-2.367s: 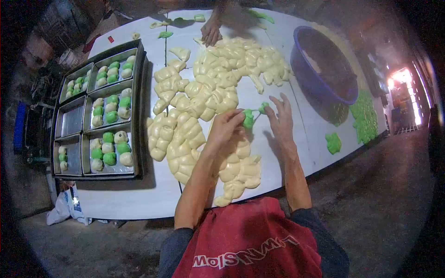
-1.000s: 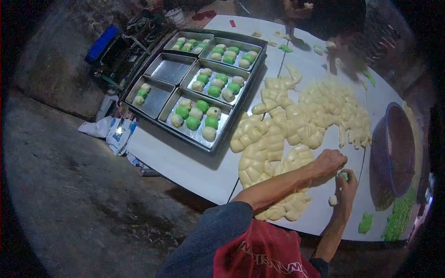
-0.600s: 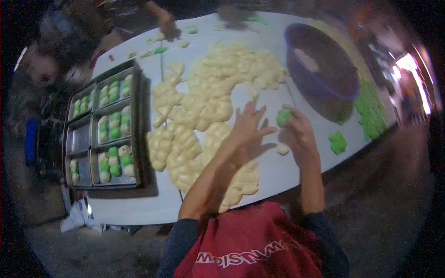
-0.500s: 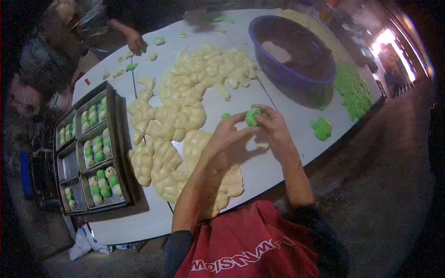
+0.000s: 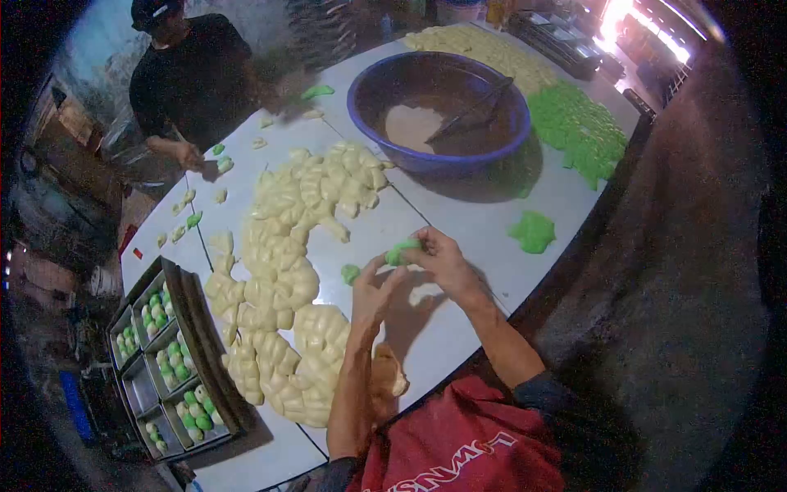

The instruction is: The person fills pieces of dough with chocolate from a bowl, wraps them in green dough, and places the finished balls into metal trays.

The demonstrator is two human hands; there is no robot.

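Between my fingertips, above the white table [image 5: 393,213], is a piece of green dough [image 5: 402,252]. My right hand [image 5: 438,258] pinches it from the right. My left hand [image 5: 377,287] is against its lower left side, fingers closed on it. Close to my left fingertips a small green lump [image 5: 350,273] lies on the table. A large spread of pale yellow dough pieces [image 5: 279,283] covers the table left of my hands. To the right lies a flat green dough piece [image 5: 532,232].
A purple basin [image 5: 443,160] with pale powder and a dark tool stands at the back. Behind it are yellow dough and green dough [image 5: 578,131]. A compartmented tray [image 5: 193,328] of green and white balls is at left. A co-worker [image 5: 197,82] stands across the table.
The view has shifted, bringing more of the co-worker and the basin's tool into sight. The green dough between my hands now looks more stretched out.
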